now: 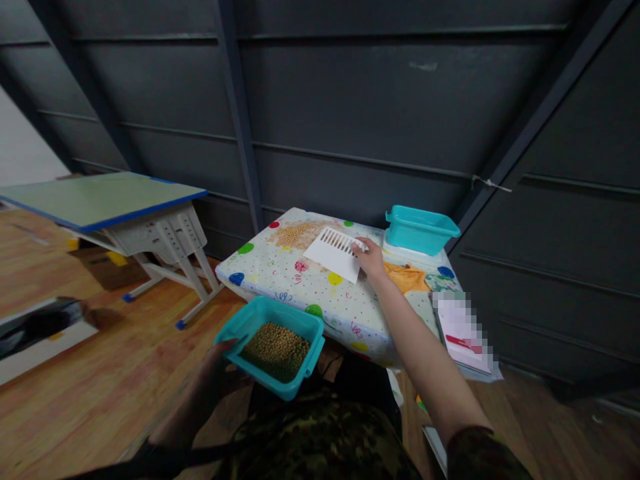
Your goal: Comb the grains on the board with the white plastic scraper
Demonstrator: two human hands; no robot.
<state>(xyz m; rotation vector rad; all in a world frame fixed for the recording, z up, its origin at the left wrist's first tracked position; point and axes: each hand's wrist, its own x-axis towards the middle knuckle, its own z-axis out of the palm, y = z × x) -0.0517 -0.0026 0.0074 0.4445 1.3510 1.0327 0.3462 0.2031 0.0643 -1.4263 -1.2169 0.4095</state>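
My left hand (220, 357) grips the near-left rim of a teal plastic tub (250, 321) filled with small tan beans (277, 349), held below the near edge of the table. My right hand (369, 257) reaches out over the table and pinches a white slotted scraper card (335, 254) by its right edge. The card lies just right of a loose pile of beans (295, 234) on the spotted tablecloth (300, 280).
A second teal tub (419, 230) stands on a white lid at the table's far right. An orange cloth (407, 277) and a booklet (463, 333) lie on the right side. A blue-edged desk (105, 200) stands at left on the wooden floor. A dark wall is behind.
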